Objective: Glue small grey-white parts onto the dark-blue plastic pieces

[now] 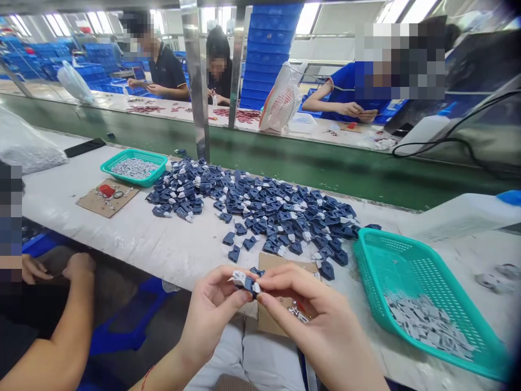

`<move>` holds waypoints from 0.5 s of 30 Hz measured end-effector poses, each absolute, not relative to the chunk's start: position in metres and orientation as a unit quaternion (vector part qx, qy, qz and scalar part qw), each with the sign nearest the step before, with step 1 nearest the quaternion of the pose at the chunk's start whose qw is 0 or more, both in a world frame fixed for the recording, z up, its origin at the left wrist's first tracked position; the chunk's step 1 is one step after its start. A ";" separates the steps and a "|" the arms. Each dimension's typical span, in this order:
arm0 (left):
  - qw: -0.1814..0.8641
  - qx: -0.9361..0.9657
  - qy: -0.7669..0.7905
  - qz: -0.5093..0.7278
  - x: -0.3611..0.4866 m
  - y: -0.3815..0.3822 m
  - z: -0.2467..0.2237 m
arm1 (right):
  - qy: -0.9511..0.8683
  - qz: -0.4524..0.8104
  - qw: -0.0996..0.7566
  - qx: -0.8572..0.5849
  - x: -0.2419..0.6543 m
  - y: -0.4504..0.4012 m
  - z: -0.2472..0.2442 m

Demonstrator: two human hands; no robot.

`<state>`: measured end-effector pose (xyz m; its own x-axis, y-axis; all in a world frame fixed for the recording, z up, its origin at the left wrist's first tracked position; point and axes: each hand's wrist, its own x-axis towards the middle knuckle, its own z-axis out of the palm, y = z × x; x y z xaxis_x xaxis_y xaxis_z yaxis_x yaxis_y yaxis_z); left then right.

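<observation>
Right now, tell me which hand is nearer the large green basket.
Right. Your right hand is just left of the basket; your left hand is farther left.

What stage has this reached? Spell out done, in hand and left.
Seemingly done: many navy pieces in the pile, with white parts attached. In hand: one navy-and-white piece between the left hand and right hand. Probably left: the grey parts loose in the nearer basket, and navy pieces at the pile's edge showing no white.
</observation>
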<state>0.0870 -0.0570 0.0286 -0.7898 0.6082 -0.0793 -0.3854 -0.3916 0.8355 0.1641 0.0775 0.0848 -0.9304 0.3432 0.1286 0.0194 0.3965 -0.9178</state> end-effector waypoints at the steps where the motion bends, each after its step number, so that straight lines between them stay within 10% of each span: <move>1: 0.300 0.120 0.460 0.827 0.086 -0.058 0.028 | -0.827 0.531 0.150 -0.108 0.163 0.076 0.085; 15: 0.331 0.085 0.441 0.830 0.086 -0.055 0.019 | -0.697 0.683 0.117 -0.186 0.164 0.073 0.069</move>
<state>0.0858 -0.0551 0.0191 -0.7671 0.6236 -0.1508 -0.4739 -0.3923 0.7883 0.1636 0.0731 0.0687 -0.9035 0.4186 -0.0917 0.1003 -0.0014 -0.9950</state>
